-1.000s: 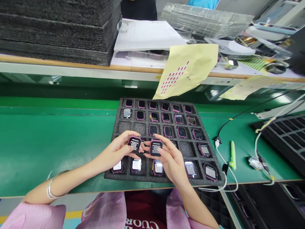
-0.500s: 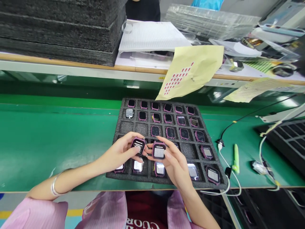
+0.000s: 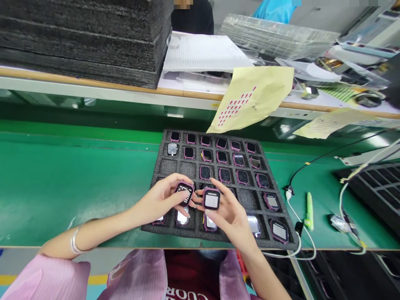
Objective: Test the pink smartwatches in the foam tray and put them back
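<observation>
My left hand [image 3: 167, 196] is closed around a purple-framed smartwatch [image 3: 184, 193], its thumb lying on the lit screen, which shows lines of text. Just to the right, my right hand [image 3: 229, 212] grips a second purple smartwatch [image 3: 211, 199] by its edges; that screen shows a pale list or keypad. Both watches are held close together over a black foam tray [image 3: 248, 198]. Many more purple watches sit in the tray's pockets, some dark and some lit. One pocket in the second row holds a watch with a whitish face [image 3: 172, 149]. My hands cover part of the lower rows.
The tray lies on a green bench [image 3: 78, 179]. To its right are a green pen-like tool [image 3: 309, 210] and white cables [image 3: 308, 237]. Black foam blocks [image 3: 87, 41] and papers [image 3: 206, 52] fill the shelf behind, where a yellow sheet [image 3: 250, 100] hangs down. A person [image 3: 192, 16] is beyond.
My left thumb has moved up across its watch screen, where the text looks different. My right thumb has slid down off the edge of its watch. The view has shifted slightly.
</observation>
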`<state>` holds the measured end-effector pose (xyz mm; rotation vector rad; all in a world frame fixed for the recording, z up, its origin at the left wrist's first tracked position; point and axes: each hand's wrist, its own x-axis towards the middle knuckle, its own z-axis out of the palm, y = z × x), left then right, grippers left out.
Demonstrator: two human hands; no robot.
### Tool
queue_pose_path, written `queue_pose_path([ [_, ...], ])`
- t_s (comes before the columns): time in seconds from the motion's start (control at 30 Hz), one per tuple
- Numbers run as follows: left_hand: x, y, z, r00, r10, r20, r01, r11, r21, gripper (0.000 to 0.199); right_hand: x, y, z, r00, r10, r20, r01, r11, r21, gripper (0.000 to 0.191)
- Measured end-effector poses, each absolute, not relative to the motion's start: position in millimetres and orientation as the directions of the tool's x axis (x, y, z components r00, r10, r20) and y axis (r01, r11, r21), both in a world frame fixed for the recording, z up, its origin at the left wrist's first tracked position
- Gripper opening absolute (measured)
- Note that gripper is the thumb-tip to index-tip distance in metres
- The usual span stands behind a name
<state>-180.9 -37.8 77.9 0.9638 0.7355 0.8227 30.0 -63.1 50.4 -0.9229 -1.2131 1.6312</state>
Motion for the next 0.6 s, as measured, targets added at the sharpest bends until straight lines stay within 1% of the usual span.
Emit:
queue_pose_path([
  [0.03, -181.3, -38.1, 78.2, 0.491, 0.855, -0.169, -0.266, 0.332, 0.905, 0.02, 30.6, -62.5, 51.1, -0.34, 0.938, -0.069, -0.175, -0.136, -0.975, 0.061],
  [0.1, -181.9, -38.9, 78.5, 0.491, 0.855, -0.167, -0.273, 0.333, 0.903, 0.021, 33.3, -57.4, 52.5, -0.368, 0.926, -0.087, -0.059, -0.116, -0.991, 0.06],
  [0.17, -182.5, -39.7, 77.9, 0.489, 0.858, -0.16, -0.272, 0.324, 0.906, 0.027, 36.4, -44.9, 53.3, -0.425, 0.902, -0.077, 0.118, -0.029, -0.993, 0.053],
  [0.2, -182.7, -40.0, 77.5, 0.484, 0.861, -0.155, -0.269, 0.315, 0.91, 0.031, 37.1, -35.8, 53.2, -0.451, 0.89, -0.061, 0.228, 0.049, -0.972, 0.049],
  [0.23, -182.8, -40.2, 77.1, 0.478, 0.865, -0.151, -0.267, 0.306, 0.914, 0.036, 36.7, -25.2, 52.5, -0.475, 0.879, -0.037, 0.345, 0.147, -0.927, 0.045],
  [0.27, -182.8, -40.4, 76.8, 0.47, 0.87, -0.148, -0.264, 0.298, 0.917, 0.04, 34.9, -13.6, 51.2, -0.49, 0.872, -0.006, 0.462, 0.254, -0.849, 0.042],
  [0.3, -182.8, -40.6, 76.5, 0.463, 0.874, -0.147, -0.26, 0.293, 0.92, 0.044, 31.8, -1.6, 49.1, -0.504, 0.864, 0.026, 0.566, 0.352, -0.746, 0.04],
  [0.37, -182.6, -40.7, 76.4, 0.45, 0.88, -0.149, -0.25, 0.284, 0.926, 0.046, 22.2, 20.9, 43.5, -0.555, 0.828, 0.083, 0.685, 0.511, -0.519, 0.04],
  [0.43, -182.5, -40.7, 76.6, 0.439, 0.885, -0.156, -0.229, 0.278, 0.933, 0.046, 11.7, 37.8, 37.7, -0.589, 0.803, 0.089, 0.707, 0.566, -0.425, 0.041],
  [0.5, -183.0, -40.7, 77.2, 0.424, 0.891, -0.161, -0.212, 0.27, 0.939, 0.045, 5.5, 47.0, 34.4, -0.612, 0.788, 0.073, 0.716, 0.591, -0.371, 0.046],
  [0.53, -183.4, -40.5, 77.5, 0.416, 0.895, -0.163, -0.206, 0.267, 0.941, 0.044, 5.2, 48.9, 34.3, -0.617, 0.784, 0.063, 0.724, 0.597, -0.344, 0.045],
  [0.6, -184.4, -39.7, 78.1, 0.407, 0.9, -0.159, -0.201, 0.258, 0.945, 0.044, 10.5, 48.9, 36.3, -0.606, 0.794, 0.042, 0.751, 0.589, -0.298, 0.034],
])
